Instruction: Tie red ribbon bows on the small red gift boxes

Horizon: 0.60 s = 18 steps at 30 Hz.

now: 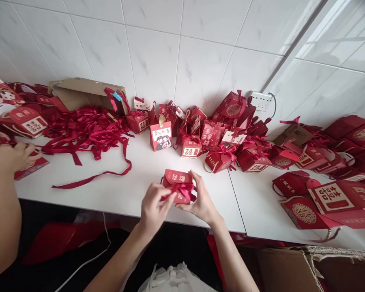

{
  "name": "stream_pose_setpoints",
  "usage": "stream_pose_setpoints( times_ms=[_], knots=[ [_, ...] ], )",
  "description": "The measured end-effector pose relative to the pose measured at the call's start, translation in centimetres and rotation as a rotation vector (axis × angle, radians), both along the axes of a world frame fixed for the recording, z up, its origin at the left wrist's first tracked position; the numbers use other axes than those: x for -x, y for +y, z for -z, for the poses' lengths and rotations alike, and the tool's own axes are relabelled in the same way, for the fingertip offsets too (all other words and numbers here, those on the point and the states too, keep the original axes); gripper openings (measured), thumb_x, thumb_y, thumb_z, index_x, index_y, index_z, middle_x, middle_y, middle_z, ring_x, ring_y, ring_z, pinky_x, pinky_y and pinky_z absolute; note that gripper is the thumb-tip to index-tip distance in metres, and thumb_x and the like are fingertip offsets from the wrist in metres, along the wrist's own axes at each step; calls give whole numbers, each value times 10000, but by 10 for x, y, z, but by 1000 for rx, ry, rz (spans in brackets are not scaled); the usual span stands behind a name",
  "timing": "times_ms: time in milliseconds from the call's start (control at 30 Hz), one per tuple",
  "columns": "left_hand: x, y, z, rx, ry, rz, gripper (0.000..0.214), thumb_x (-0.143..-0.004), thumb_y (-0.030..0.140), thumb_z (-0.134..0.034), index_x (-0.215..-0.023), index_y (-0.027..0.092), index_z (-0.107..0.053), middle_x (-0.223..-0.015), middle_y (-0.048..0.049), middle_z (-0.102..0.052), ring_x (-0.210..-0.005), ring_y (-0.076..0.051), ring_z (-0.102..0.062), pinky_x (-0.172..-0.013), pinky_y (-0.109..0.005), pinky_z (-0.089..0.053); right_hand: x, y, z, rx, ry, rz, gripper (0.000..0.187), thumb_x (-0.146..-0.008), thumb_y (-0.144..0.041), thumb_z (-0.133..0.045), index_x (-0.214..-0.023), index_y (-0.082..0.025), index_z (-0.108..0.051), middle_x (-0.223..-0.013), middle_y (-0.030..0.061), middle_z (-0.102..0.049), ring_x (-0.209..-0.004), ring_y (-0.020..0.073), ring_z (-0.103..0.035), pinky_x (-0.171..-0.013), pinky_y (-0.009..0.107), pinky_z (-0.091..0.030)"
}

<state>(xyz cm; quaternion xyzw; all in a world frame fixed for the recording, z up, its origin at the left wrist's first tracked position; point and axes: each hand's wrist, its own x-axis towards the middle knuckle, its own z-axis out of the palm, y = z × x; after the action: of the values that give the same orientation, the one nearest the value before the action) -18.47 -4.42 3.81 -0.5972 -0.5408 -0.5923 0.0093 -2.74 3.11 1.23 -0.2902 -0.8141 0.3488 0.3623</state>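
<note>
A small red gift box [179, 177] with gold lettering lies near the table's front edge, a dark pink ribbon [184, 190] tied in a bow across it. With thumb and fingers together, my left hand [154, 205] pinches the bow's left side. My right hand [203, 201] grips the box from the right, fingers at its far corner and thumb along the near side. A long loose ribbon [109, 174] trails over the white table to the left, out from a heap of red ribbons [88, 127].
Finished-looking red boxes [191, 147] with bows crowd the back, by the tiled wall and a power strip [260, 100]. More boxes [334, 198] stand at right. At far left, another person's hands [10, 152] hold a box. A cardboard carton [280, 269] sits below the table.
</note>
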Motion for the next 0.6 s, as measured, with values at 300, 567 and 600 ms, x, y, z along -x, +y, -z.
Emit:
stream_pose_setpoints(
  times_ms=[300, 567, 600],
  knots=[
    [-49, 7, -35, -423, 249, 288, 50, -821, 162, -600, -797, 198, -574, -632, 32, -492, -638, -122, -481, -805, -376, -511, -63, -44, -37, -444, 69, 378, 850, -742, -412, -701, -1422, -229, -225, -1377, 170, -352, -1308, 329, -367, -1029, 545, -387],
    [-144, 69, -14, 515, 179, 713, 208, -851, 343, -470, -709, 207, -539, -737, -9, -610, -755, -183, -592, -710, -295, -468, -183, -145, -42, 433, 654, 1058, 591, -721, -617, -589, -1169, -240, -509, -1179, 133, -593, -1079, 333, -582, -845, 488, -523],
    [-166, 65, -8, 465, 281, 848, 169, -848, 314, -469, -761, 206, -566, -804, -22, -627, -818, -193, -595, -765, -314, -470, -199, -161, -45, 587, 763, 1088, 566, -731, -659, -531, -1100, -231, -556, -1101, 130, -640, -1007, 329, -620, -777, 473, -548]
  ],
)
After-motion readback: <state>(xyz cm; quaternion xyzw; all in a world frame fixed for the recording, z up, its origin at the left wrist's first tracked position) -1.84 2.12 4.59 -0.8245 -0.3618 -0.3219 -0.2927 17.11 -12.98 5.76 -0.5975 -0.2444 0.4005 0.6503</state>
